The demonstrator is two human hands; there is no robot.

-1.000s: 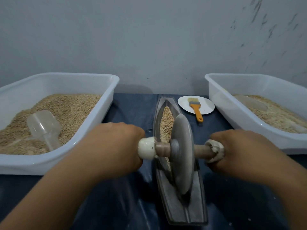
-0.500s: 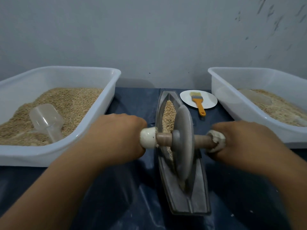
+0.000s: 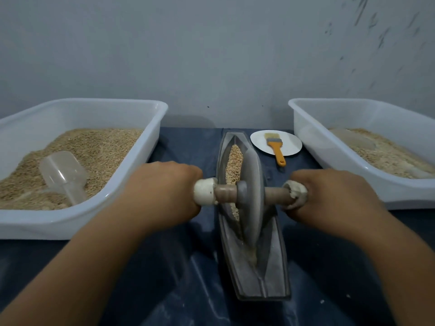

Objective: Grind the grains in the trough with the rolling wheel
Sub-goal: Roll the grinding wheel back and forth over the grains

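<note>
grinding wheel [image 3: 251,196], grey metal disc on a wooden axle [image 3: 274,195], stands on edge in the groove of the boat-shaped metal trough [image 3: 270,276], about mid-length, tilted slightly. left hand [image 3: 162,194] is clenched around the left end of the axle, knuckles up, with the white end cap [image 3: 204,191] poking out just past the fist toward the wheel. right hand [image 3: 329,198] is wrapped round the right end the same way, a worn whitish cap [image 3: 295,192] showing at its inner edge. both forearms come in from the bottom corners.

grains [image 3: 234,161] lie in the trough's channel, mostly on the far side of the wheel, with a thin strip visible under the axle on the left of the disc. near end of the trough shows a pale dusty residue along the groove. trough sits lengthwise, pointing away from the person, on a dark blue table cover [image 3: 141,278].

left of it, a white plastic tub [image 3: 155,128] with a heap of grain and a clear plastic scoop [image 3: 63,175] lying on top. right of it, a second white tub [image 3: 306,123] with paler, finer-looking material and another clear scoop [image 3: 353,140], hard to make out. between trough and right tub, at the far end, a small white plate [image 3: 289,142] holds a brush with an orange handle [image 3: 276,150], handle overhanging the near rim. grey wall [image 3: 211,55] behind.
</note>
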